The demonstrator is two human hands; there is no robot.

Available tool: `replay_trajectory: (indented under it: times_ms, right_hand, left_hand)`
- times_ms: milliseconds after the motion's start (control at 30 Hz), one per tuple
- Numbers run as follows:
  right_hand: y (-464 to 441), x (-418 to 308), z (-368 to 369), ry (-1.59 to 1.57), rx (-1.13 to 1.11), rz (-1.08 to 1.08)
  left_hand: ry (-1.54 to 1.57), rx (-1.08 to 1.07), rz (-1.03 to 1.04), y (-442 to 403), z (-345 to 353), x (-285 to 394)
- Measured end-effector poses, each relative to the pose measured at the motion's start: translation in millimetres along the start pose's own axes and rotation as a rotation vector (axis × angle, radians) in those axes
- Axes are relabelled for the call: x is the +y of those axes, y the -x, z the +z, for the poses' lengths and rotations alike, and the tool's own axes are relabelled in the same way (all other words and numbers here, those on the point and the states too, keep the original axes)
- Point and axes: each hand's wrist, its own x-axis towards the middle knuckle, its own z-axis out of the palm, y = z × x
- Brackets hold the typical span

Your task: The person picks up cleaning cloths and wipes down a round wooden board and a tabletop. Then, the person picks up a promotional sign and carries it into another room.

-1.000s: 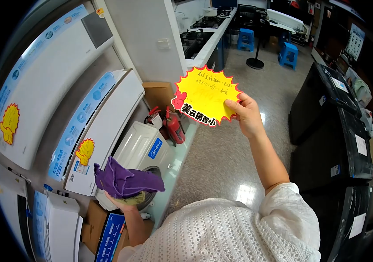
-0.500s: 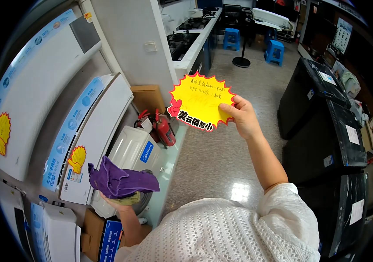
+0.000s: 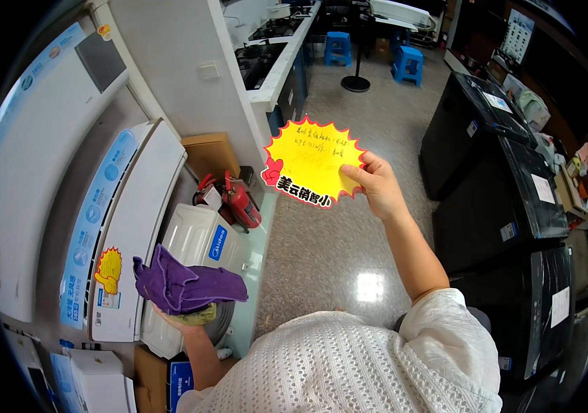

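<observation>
My right hand [image 3: 378,184] pinches the right edge of a yellow price sign [image 3: 313,160] between thumb and fingers. The sign has a red jagged border, handwriting across its top and bold black characters at the bottom. At the lower left, my left hand [image 3: 178,319] holds a folded purple cloth [image 3: 187,281] from beneath. A yellowish-green cloth [image 3: 197,316] shows under the purple one. Most of the left hand's fingers are hidden below the cloths. Just behind the cloths stands a white Midea outdoor unit [image 3: 196,237].
White wall air conditioners [image 3: 129,234] hang on the left, with yellow stickers. Red fire extinguishers [image 3: 241,203] stand beside a cardboard box [image 3: 210,155]. Black wrapped appliances [image 3: 490,189] line the right side. Blue stools [image 3: 407,65] and a round stand base [image 3: 356,84] are farther back on the floor.
The view has shifted a little, so the shelves, stools and appliances appear farther left. Both hands keep their hold on the sign and the cloths, nearly unchanged in position.
</observation>
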Motion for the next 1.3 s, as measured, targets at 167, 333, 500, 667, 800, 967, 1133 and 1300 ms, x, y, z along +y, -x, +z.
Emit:
replay_trajectory:
  times_ms: [167,333,500,667,800,967,1133,1300]
  right_hand:
    - [4,5,-7,0.008,0.088,0.035]
    - [14,7,-23,0.033,0.205,0.038]
    - [22,9,-67,0.031,0.297,0.056]
    - [22,-13,-127,0.052,0.412,0.024]
    - [33,-21,-168,0.022,0.519,-0.037]
    - [59,-33,-214,0.152,0.65,-0.031]
    - [64,-25,-246,0.255,0.933,0.002]
    - [15,-10,-280,0.178,1.104,0.002]
  left_hand:
    - [0.018,-0.031,-0.077,-26,6,-14]
    - [0.029,-0.089,-0.181,-56,16,-42]
    - [0.06,-0.221,-0.278,-96,25,-85]
    - [0.131,-0.408,-0.354,-119,103,-152]
    - [0.133,-0.47,-0.474,-125,154,-207]
    - [0.221,-0.647,-0.618,-163,177,-285]
    - [0.172,-0.587,-0.666,-190,217,-359]
    - [0.171,-0.561,-0.846,-249,281,-433]
